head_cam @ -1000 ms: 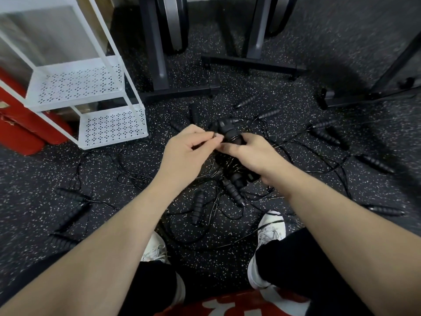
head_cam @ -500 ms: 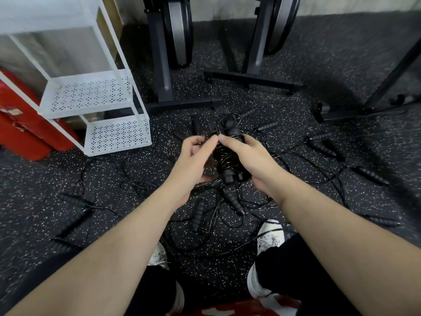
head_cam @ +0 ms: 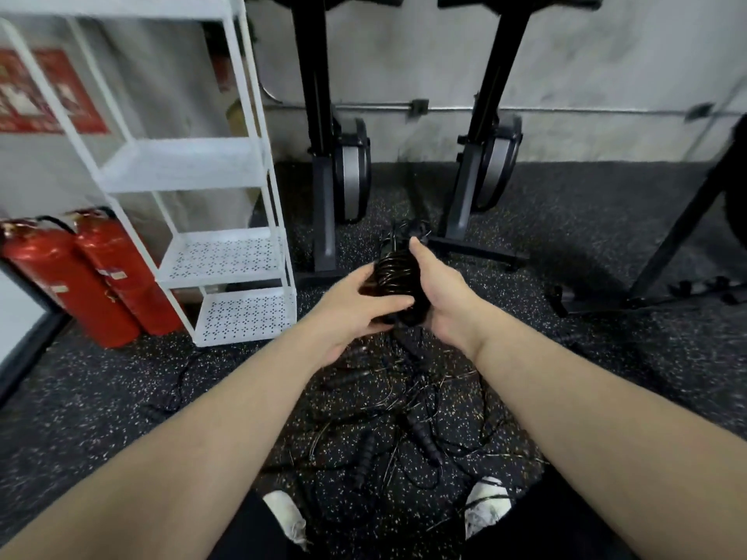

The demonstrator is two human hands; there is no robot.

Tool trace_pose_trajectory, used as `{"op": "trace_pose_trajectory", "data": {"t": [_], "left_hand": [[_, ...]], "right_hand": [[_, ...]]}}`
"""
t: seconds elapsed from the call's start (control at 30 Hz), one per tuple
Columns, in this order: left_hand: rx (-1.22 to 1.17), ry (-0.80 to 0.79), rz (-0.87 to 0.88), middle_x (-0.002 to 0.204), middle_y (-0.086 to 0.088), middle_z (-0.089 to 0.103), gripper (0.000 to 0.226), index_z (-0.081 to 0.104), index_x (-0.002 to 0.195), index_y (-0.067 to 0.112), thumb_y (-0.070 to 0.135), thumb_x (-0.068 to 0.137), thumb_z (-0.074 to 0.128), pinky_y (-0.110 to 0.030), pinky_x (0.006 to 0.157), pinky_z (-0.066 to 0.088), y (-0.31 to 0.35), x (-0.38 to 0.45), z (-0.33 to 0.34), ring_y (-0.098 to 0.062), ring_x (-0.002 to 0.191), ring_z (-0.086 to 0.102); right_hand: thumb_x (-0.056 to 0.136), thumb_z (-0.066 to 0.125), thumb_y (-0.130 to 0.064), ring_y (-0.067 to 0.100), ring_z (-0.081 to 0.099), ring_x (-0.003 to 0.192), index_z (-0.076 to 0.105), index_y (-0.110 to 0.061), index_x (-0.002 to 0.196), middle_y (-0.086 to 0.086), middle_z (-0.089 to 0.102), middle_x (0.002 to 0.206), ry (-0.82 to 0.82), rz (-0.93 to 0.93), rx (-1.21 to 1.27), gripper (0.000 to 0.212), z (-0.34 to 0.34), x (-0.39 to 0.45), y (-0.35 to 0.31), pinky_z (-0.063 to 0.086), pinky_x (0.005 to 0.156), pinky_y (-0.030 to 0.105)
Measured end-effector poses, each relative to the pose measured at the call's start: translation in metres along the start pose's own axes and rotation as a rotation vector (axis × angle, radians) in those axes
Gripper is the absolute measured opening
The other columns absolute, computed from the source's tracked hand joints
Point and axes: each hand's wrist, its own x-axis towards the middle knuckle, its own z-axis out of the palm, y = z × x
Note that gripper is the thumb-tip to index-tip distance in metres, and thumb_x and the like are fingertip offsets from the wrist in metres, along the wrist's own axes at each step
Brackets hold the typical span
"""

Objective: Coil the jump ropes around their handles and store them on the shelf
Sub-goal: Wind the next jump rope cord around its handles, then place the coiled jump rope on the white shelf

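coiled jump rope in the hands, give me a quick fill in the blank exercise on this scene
1. Both hands, left hand and right hand, hold the coiled jump rope above the ____.
2. The white shelf stands to the person's ____.
3. Beside the shelf stand two ____ fire extinguishers.
4. The loose jump ropes on the floor are ____ in colour.

Missing words: floor; left; red; black

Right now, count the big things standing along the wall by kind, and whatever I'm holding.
Extinguishers: 2
Shelf: 1
Exercise machines: 2
Coiled rope, held by left hand and right hand: 1
Total: 6
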Motion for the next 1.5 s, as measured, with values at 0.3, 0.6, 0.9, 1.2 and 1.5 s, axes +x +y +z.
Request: {"op": "trace_pose_trajectory", "data": {"t": [0.3,0.6,0.9,1.2,1.5], "left_hand": [[-0.148,0.018,0.154,0.124,-0.005,0.073,0.058,0.055,0.145,0.018,0.002,0.092,0.071,-0.034,0.083,0.063,0.138,-0.017,-0.046,-0.021,0.105,0.074],[-0.367,0.165,0.299,0.125,-0.013,0.072,0.062,0.048,0.149,0.011,-0.006,0.092,0.067,-0.038,0.079,0.064,0.221,-0.014,-0.115,-0.025,0.102,0.076],[-0.421,0.293,0.412,0.115,-0.014,0.076,0.046,0.056,0.142,0.007,-0.003,0.097,0.061,-0.033,0.074,0.063,0.284,0.023,-0.224,-0.025,0.101,0.076],[-0.188,0.585,0.477,0.124,-0.011,0.067,0.058,0.048,0.147,0.017,-0.007,0.096,0.062,-0.033,0.066,0.061,0.345,0.107,-0.293,-0.025,0.098,0.069],[0.079,0.706,0.478,0.116,-0.008,0.062,0.043,0.058,0.136,0.017,-0.005,0.099,0.058,-0.032,0.076,0.059,0.367,0.158,-0.324,-0.021,0.094,0.062]], "right_hand": [[0.093,0.060,-0.061,0.031,0.075,0.097,0.070,-0.013,0.118,0.011,0.077,0.106,-0.072,-0.180,-0.077,0.055,0.067,-0.019,-0.128,0.058,0.094,0.050],[0.088,0.055,-0.072,0.026,0.075,0.095,0.070,-0.021,0.112,0.003,0.079,0.098,-0.208,-0.343,-0.265,0.059,0.151,-0.006,-0.221,0.058,0.094,0.046],[0.104,0.044,-0.028,0.017,0.064,0.078,0.052,-0.021,0.132,0.003,0.067,0.101,-0.252,-0.667,-0.689,0.029,0.228,0.051,-0.271,0.051,0.060,0.027],[0.091,0.056,-0.032,0.026,0.046,0.130,0.055,-0.020,0.133,0.002,0.055,0.134,-0.013,-1.348,-1.653,0.044,0.307,0.126,-0.297,0.040,0.099,0.044],[0.099,0.052,-0.044,0.026,0.038,0.141,0.032,-0.030,0.155,-0.001,0.037,0.156,0.034,-1.303,-1.949,0.061,0.340,0.178,-0.300,0.023,0.112,0.067]]}}
